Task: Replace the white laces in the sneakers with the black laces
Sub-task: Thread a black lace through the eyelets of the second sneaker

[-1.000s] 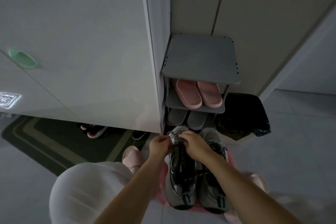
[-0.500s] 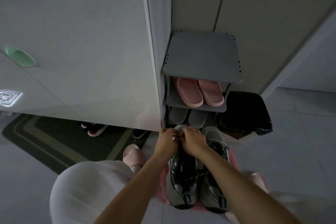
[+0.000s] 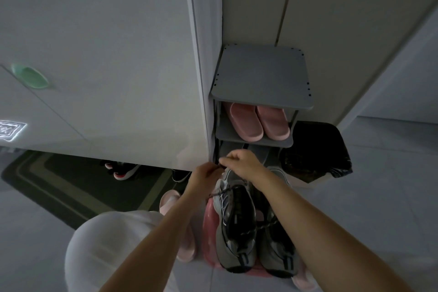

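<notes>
Two grey and black sneakers stand side by side on a pink stool (image 3: 209, 225), toes pointing away from me. Above the toe of the left sneaker (image 3: 237, 227), my left hand (image 3: 205, 179) and my right hand (image 3: 244, 163) meet and pinch a black lace (image 3: 219, 193) between their fingertips. The lace runs down from the hands into the left sneaker's upper eyelets. My right forearm crosses over the right sneaker (image 3: 277, 251) and hides its front. A black lace lies across the right sneaker's opening. No white lace is visible.
A grey shoe rack (image 3: 260, 73) stands just beyond the sneakers, with pink slippers (image 3: 258, 121) on its middle shelf. A bin with a black bag (image 3: 315, 149) sits to its right. A white cabinet panel (image 3: 106, 54) fills the left, a dark mat (image 3: 59, 182) beneath it.
Both hands have risen and moved away from me, past the left sneaker's toe, drawing the black lace up and out. The sneakers stay put.
</notes>
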Available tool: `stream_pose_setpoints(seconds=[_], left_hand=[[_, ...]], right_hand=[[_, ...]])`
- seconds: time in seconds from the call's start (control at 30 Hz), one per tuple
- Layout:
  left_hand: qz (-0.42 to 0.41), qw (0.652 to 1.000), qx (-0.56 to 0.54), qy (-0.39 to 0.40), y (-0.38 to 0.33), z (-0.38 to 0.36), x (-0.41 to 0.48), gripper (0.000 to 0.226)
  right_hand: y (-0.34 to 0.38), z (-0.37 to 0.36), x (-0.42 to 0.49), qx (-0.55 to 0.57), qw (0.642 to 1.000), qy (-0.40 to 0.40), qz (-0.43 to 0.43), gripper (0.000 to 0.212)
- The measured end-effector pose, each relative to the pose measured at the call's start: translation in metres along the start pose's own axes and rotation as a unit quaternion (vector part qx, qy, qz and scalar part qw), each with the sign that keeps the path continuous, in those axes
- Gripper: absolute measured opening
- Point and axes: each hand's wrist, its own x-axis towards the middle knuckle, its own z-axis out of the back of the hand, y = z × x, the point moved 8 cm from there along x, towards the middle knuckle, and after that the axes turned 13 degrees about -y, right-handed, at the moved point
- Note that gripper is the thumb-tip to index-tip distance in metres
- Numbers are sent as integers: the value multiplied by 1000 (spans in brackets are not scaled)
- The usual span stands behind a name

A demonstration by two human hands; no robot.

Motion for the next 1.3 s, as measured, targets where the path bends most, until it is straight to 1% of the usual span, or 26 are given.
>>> stream_pose_setpoints(seconds=[0.1, 0.17, 0.27, 0.33, 0.37, 0.4, 0.43, 0.47, 0.5, 0.53, 0.57, 0.6, 0.63, 0.67, 0.73, 0.77, 0.8, 0.9, 1.0, 1.07, 1.2, 1.3], left_hand=[[34, 999, -27, -16, 12, 13, -13, 15], [48, 998, -23, -21, 20, 19, -24, 17], [67, 996, 63, -10, 33, 24, -33, 20], [83, 988, 129, 20, 42, 23, -37, 28], [90, 984, 147, 38, 46, 22, -39, 29], [97, 983, 149, 48, 48, 20, -40, 30], [106, 985, 129, 48, 48, 20, -41, 29], [122, 988, 88, 37, 48, 20, -41, 27], [148, 988, 34, 21, 47, 20, -42, 23], [183, 983, -34, 6, 47, 19, -43, 18], [223, 969, -109, -2, 47, 16, -45, 14], [262, 947, -189, -2, 46, 12, -47, 11], [292, 921, -259, 0, 44, 7, -48, 10], [313, 895, -318, 1, 42, 3, -49, 10], [336, 847, -411, 2, 35, -5, -49, 13], [341, 831, -440, 1, 33, -7, -49, 15], [341, 823, -455, 0, 32, -10, -49, 17], [341, 828, -446, 1, 35, -17, -52, 19], [341, 849, -404, 20, 39, -24, -57, 16], [340, 861, -378, 24, 41, -26, -57, 15], [334, 876, -347, 36, 44, -30, -54, 15], [331, 879, -338, 54, 42, -33, -53, 11]], right_hand=[[15, 13, 2, 83, 996, -33, -13, 18], [22, 20, 3, 129, 990, -47, -23, 20], [27, 24, 6, 150, 986, -63, -27, 24], [33, 27, 6, 171, 982, -78, -16, 22], [35, 27, 6, 178, 981, -82, -9, 22], [36, 25, 6, 161, 984, -79, 5, 22], [36, 21, 7, 114, 991, -67, 27, 23], [36, 14, 6, 37, 997, -47, 58, 24], [33, 6, 6, -54, 994, -31, 88, 25], [25, -1, 6, -140, 984, -24, 109, 28], [17, -6, 5, -206, 971, -26, 117, 33], [9, -9, 1, -246, 962, -32, 111, 38], [2, -10, -5, -261, 958, -42, 107, 41], [-3, -11, -11, -260, 958, -50, 107, 40], [-13, -16, -21, -248, 961, -53, 107, 30], [-19, -20, -24, -248, 962, -49, 104, 27], [-24, -22, -28, -259, 960, -39, 101, 27], [-36, -23, -34, -273, 955, -37, 109, 24], [-37, -20, -35, -261, 957, -46, 118, 19], [-38, -19, -34, -258, 959, -41, 110, 19], [-41, -17, -30, -215, 971, -38, 100, 15], [-43, -11, -25, -142, 985, -63, 77, 15]])
